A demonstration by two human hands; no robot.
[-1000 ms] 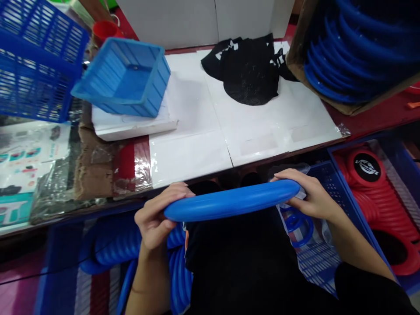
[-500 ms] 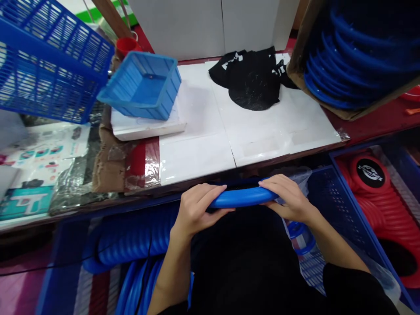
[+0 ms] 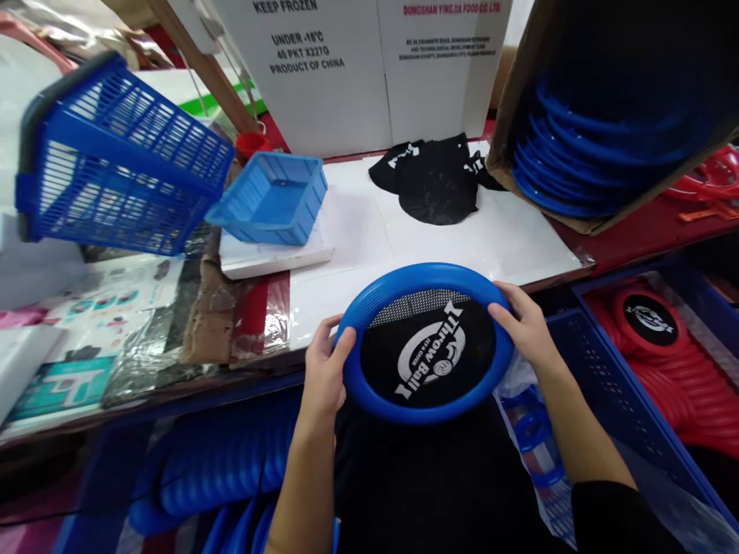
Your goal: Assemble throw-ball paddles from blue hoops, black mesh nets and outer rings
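Note:
Between my two hands is a blue ring-shaped throwing disc (image 3: 428,419) with a black mesh centre printed "Throw Ball" in white. My left hand (image 3: 329,365) grips its left rim, thumb on top. On the upper right rim, my right hand (image 3: 523,323) is closed the same way, its thumb also on the face. The disc is tilted so its printed side faces me, over the table's front edge. Beyond it, several loose black mesh pieces (image 3: 439,185) lie in a pile on the white-covered table top (image 3: 369,231).
At the left stand a light blue bin (image 3: 277,200) and a tilted blue basket (image 3: 132,161). A carton (image 3: 600,223) of blue rings sits at the right. Below the table are blue rings (image 3: 225,454) on the left and a crate of red discs (image 3: 663,362) on the right. White boxes (image 3: 358,100) stand behind.
The disc has turned from edge-on to showing me its printed face. My hands have moved apart around its rim, still holding it. The view has tipped up, bringing printing on the boxes into sight.

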